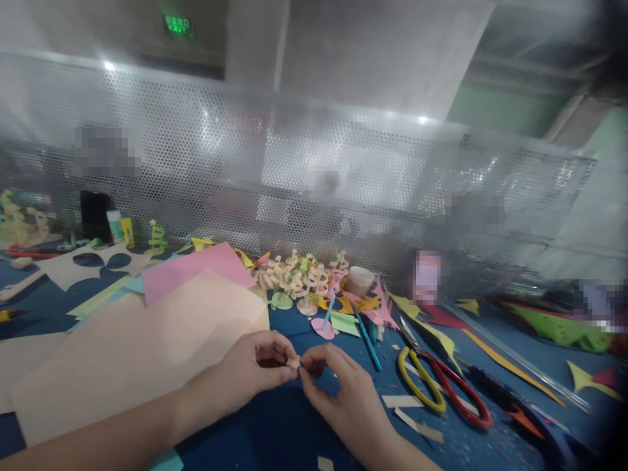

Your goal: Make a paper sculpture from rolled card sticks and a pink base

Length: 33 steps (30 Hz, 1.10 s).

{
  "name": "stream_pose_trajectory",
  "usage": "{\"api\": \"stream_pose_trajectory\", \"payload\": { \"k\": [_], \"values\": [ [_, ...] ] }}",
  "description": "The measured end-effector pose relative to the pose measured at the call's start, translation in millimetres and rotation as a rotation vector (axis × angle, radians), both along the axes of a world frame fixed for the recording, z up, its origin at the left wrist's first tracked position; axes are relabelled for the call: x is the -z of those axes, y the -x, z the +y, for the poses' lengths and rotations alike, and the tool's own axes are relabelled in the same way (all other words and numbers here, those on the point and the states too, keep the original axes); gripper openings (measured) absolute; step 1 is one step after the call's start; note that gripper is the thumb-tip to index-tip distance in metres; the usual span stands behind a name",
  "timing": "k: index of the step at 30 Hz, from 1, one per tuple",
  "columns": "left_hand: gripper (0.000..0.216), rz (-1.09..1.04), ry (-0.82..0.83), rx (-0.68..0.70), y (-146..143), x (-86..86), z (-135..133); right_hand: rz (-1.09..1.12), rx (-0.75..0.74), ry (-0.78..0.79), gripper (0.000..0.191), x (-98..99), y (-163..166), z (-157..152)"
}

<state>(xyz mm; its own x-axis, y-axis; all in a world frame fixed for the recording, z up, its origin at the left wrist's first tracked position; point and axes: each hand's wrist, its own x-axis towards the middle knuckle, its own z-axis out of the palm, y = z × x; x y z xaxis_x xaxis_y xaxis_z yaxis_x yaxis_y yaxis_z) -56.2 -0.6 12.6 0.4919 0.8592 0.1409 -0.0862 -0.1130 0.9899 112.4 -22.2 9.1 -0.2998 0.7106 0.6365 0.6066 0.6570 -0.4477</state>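
Observation:
My left hand (255,363) pinches a tiny peach-coloured piece of paper (293,362) between thumb and forefinger. Facing it, my right hand (346,392) has its thumb and index fingertips closed on the same piece at its right edge. The piece's exact shape is largely covered by my fingers. Beneath my left forearm lie large peach paper sheets (147,353), with a pink sheet (196,271) behind. Just beyond my hands are a pink paper disc with a blue stick (324,328) and a cluster of curled paper spirals (299,275).
Scissors with yellow and red handles (422,379) lie right of my hands, near a dark blue glue gun (520,399). A blue pen (367,340), paper scraps (402,401) and a small cup (360,280) are also there. A perforated metal screen (220,150) borders the back.

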Motion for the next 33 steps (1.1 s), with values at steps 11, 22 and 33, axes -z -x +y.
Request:
{"api": "stream_pose_trajectory", "payload": {
  "k": [11,22,33],
  "values": [
    [0.01,0.034,-0.03,-0.022,0.7,1.8,-0.3,-0.057,-0.056,-0.08,0.011,-0.1,-0.8,-4.1],
    [0.015,-0.023,-0.007,0.073,-4.8,-1.4,-5.2,-0.071,0.011,-0.075,0.014,1.7,0.0,-1.8],
    [0.012,0.053,-0.102,-0.091,-0.7,-1.3,-2.0,0.073,-0.03,0.146,0.01,-2.6,-1.3,-0.3]
  ]
}}
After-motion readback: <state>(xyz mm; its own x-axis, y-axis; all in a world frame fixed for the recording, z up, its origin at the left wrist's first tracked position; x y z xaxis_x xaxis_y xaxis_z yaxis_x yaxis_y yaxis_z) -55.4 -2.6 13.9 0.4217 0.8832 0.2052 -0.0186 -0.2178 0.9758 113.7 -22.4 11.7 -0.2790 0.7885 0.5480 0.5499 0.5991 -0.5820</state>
